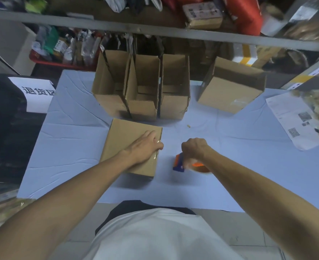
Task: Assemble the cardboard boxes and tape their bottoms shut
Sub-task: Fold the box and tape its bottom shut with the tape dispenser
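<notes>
Nearest the front edge of the table [65,177], the person's white-shirted torso leans in and both bare forearms reach out over the pale blue cover. The left hand [145,147] lies flat, fingers straight and together, pressing on the top face of the closed cardboard box [125,145], right at that box's right-hand rim where a strip of clear tape [156,153] glints and wraps down the side. That box sits left of the table's middle, turned bottom-up by the look of the sealed face.

Just beside it, toward the middle of the table, the right hand [194,149] is curled tight around the tape dispenser [180,164], an orange and blue tool with a brown roll showing under the wrist. The dispenser hangs just off the box's right side, not touching it; the hand is blurred, so the exact finger lie is hard to read.

A little farther on, a tiny tan scrap [188,126] lies on the cover.

Toward the far edge, three open boxes [142,94] stand upright in a row, sides touching, flaps up. Apart from them, nearer the far right corner, a fourth box [231,89] stands tilted to the camera. A printed sheet [293,119] lies at the right edge. Beyond the far edge, a metal shelf [155,31] holds parcels and bags.
</notes>
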`<state>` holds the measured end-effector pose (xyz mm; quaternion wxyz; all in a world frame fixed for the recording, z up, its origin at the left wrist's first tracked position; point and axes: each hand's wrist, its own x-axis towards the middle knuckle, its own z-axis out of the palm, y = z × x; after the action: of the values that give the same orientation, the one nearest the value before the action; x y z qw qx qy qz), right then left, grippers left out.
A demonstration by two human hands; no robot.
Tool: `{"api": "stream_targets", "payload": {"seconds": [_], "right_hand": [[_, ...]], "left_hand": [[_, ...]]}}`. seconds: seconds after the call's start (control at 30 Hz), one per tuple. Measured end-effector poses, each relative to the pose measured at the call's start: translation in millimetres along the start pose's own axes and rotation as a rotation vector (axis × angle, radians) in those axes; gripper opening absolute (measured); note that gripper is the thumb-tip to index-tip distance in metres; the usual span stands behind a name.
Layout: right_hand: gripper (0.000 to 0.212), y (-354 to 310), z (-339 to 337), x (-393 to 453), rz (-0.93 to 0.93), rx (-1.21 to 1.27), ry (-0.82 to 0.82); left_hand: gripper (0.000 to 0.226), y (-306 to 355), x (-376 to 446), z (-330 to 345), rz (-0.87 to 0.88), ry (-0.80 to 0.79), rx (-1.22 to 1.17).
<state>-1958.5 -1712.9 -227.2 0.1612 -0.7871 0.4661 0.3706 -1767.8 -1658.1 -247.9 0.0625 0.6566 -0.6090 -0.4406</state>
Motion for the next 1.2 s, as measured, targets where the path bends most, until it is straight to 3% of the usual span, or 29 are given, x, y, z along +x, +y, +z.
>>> {"api": "stream_targets", "payload": {"seconds": [0.1, 0.23, 0.3, 0.33, 0.4, 0.5, 0.67, 0.73, 0.87, 0.97, 1.03, 1.2], "right_hand": [[0.034, 8.6, 27.9, -7.1, 0.005, 0.141, 0.044], [0.041, 25.2, 43.8, -20.6, -0.006, 0.373, 0.2], [0.045, 33.3, 48.1, -28.2, -0.036, 0.482, 0.278], [0.049, 36.6, 49.4, -32.1, -0.053, 0.533, 0.323], [0.054, 40.4, 50.4, -40.2, -0.082, 0.627, 0.416], [0.056, 38.8, 50.9, -48.3, -0.143, 0.715, 0.509], [0.061, 26.0, 40.6, -51.3, -0.229, 0.752, 0.547], [0.062, 20.7, 36.8, -50.1, -0.254, 0.745, 0.55], [0.062, 13.7, 33.1, -45.4, -0.273, 0.745, 0.554], [0.064, 9.6, 30.2, -40.1, -0.282, 0.649, 0.514], [0.065, 7.7, 29.6, -36.5, -0.293, 0.62, 0.495], [0.069, 15.8, 35.3, -36.6, -0.321, 0.573, 0.41]], "left_hand": [[0.025, -2.5, 3.1, 3.1, -0.045, 0.037, -0.064], [0.024, 9.9, 1.0, 6.2, -0.047, 0.075, 0.042], [0.012, 11.2, 0.9, 6.3, 0.022, 0.056, 0.118], [0.02, 11.3, 1.4, 4.5, 0.067, 0.047, 0.12], [0.036, 9.8, 0.5, 2.3, 0.097, 0.126, -0.044], [0.024, 15.2, -6.0, -0.6, -0.025, 0.27, -0.314], [0.015, 20.9, -19.3, -5.4, -0.128, -0.006, -0.74], [0.014, 18.9, -21.3, -6.4, -0.118, -0.021, -0.801], [0.013, 12.8, -20.6, -5.5, -0.144, 0.152, -0.67], [0.016, 6.8, -21.1, -8.4, -0.157, 0.253, -0.383], [0.016, 6.1, -22.6, -11.1, -0.165, 0.275, -0.244], [0.016, -0.9, -30.0, -21.4, -0.238, 0.246, -0.229]]}}
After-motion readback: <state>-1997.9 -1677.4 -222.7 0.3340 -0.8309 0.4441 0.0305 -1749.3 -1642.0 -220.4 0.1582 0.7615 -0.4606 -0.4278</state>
